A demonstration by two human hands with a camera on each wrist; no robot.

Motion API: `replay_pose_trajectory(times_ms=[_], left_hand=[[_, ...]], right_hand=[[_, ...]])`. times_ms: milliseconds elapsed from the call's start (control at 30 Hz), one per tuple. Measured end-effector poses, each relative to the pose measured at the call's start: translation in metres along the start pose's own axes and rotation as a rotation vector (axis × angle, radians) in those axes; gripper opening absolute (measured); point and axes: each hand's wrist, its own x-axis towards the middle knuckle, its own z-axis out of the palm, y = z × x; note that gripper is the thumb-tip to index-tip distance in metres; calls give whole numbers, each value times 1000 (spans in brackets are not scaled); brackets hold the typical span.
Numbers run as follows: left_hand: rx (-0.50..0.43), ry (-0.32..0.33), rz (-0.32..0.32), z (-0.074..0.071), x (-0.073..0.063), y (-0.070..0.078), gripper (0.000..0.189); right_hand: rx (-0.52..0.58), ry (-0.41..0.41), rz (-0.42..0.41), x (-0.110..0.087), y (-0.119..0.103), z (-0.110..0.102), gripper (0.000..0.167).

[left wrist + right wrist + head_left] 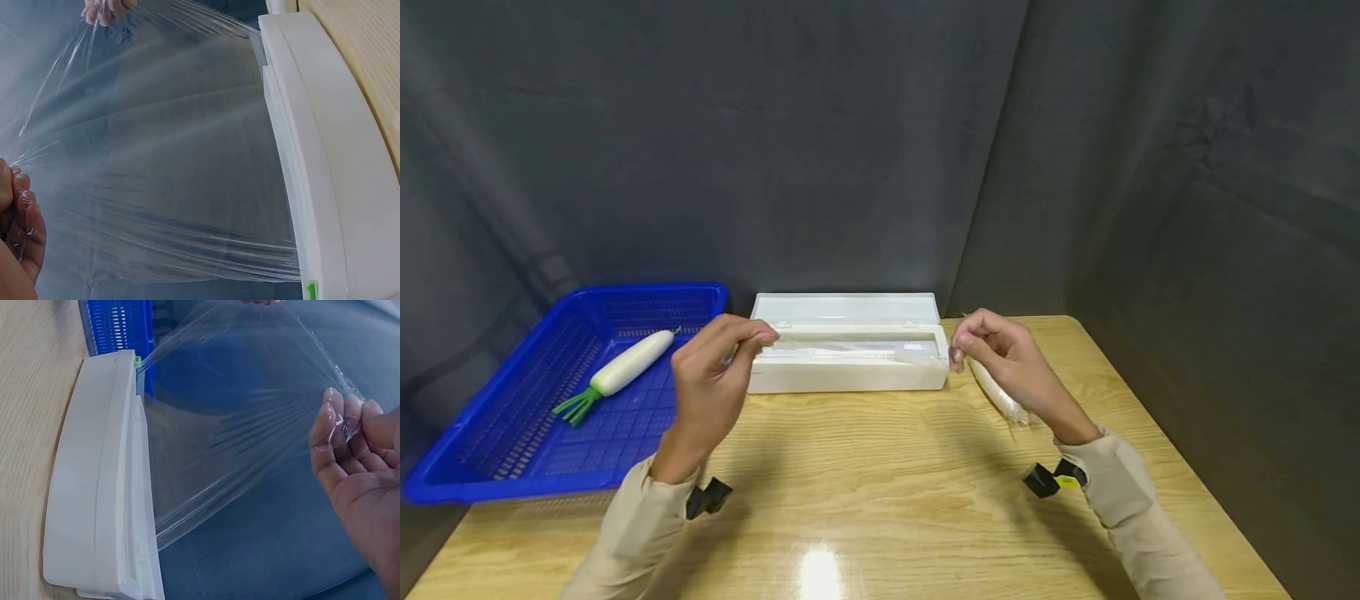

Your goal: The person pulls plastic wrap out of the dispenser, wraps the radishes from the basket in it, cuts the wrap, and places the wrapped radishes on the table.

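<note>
A sheet of clear plastic wrap point(169, 144) stretches taut from a white wrap dispenser box point(847, 379) up to both hands. The left hand point(715, 375) pinches one corner of the sheet between thumb and fingers. At the other corner, the right hand point(1003, 354) pinches the film, and bunched film lies over its fingertips point(331, 419) in the right wrist view. The box lid point(846, 307) stands raised at the back, and a roll shows inside. Beneath the right hand, a wrapped white radish point(997, 392) lies on the table, partly hidden by that hand.
To the left, a blue plastic basket point(505, 482) holds a white radish point(634, 363) with green stems. The wooden table point(880, 475) carries everything. Dark curtains point(835, 150) hang behind and on both sides.
</note>
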Motion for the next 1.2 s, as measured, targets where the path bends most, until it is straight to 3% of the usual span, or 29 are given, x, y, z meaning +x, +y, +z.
replay_pose_trajectory(times_ms=[300,600,867,1200], left_hand=[[-34,-23,10,-3,4,6,34],[-140,-107,-24,-10,3,10,25],[-169,-123,-11,-10,3,15,29],[-325,-190,-87,-14,-5,19,19]], right_hand=[[52,-58,-6,1,-6,-5,10],[21,-186,98,-1,-9,-11,9],[55,-207,64,2,-10,-18,9],[79,-328,83,2,-10,-21,11]])
